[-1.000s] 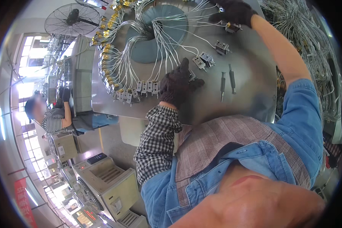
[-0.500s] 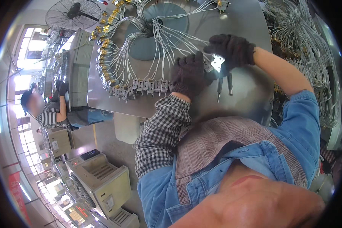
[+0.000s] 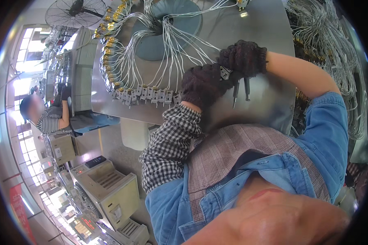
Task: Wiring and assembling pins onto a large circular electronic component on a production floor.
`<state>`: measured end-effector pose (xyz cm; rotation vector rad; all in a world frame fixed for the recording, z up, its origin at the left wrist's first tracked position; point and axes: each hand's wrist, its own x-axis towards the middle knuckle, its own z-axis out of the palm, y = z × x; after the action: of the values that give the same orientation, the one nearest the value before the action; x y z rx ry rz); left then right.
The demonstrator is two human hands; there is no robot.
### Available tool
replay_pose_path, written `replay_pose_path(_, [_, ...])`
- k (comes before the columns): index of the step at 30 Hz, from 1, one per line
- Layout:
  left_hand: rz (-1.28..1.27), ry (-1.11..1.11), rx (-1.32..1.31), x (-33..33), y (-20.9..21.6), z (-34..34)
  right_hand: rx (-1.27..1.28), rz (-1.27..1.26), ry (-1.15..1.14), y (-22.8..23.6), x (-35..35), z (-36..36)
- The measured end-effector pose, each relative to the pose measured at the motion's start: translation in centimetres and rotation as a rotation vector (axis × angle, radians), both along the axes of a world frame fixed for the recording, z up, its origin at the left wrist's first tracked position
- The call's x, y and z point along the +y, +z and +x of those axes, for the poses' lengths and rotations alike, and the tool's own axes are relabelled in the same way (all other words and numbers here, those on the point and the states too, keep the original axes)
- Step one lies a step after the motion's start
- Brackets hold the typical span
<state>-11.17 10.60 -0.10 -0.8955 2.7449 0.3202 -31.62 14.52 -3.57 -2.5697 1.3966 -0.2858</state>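
Observation:
My left hand (image 3: 203, 85), in a dark knit glove, is closed at the near part of the metal table. Close against it is my right hand (image 3: 243, 59), gloved alike, with its fingers curled. Between them shows a small silver metal block (image 3: 225, 73) with holes in its face; both hands grip it, though their fingers hide most of it. Two thin dark tools with narrow tips, the left one (image 3: 235, 94) and the right one (image 3: 247, 90), stick out below my right hand. Whether that hand holds them cannot be made out. White wires (image 3: 198, 47) run toward my hands.
A grey-blue disc (image 3: 147, 45) with a wire bundle at its centre lies on the metal table (image 3: 270, 28). Metal blocks on wire ends (image 3: 153, 94) curve around it. Wire bundles (image 3: 323, 41) hang at the right. Further left, a person (image 3: 55, 116) sits near a fan (image 3: 75, 10).
My hands have drawn together around the metal block, the right one moving left and slightly nearer. The block has turned and is more covered by fingers. The view has shifted slightly.

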Motion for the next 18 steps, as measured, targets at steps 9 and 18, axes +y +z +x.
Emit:
replay_pose_path(9, [-0.023,-0.028,0.057,-0.3,0.2,-0.5,-0.052,0.2,-0.062,0.0,-1.6,0.7])
replay_pose_path(18, [-0.306,0.009,0.566,-11.3,1.7,5.7,0.048,0.171,-0.474,3.5,2.2,1.2])
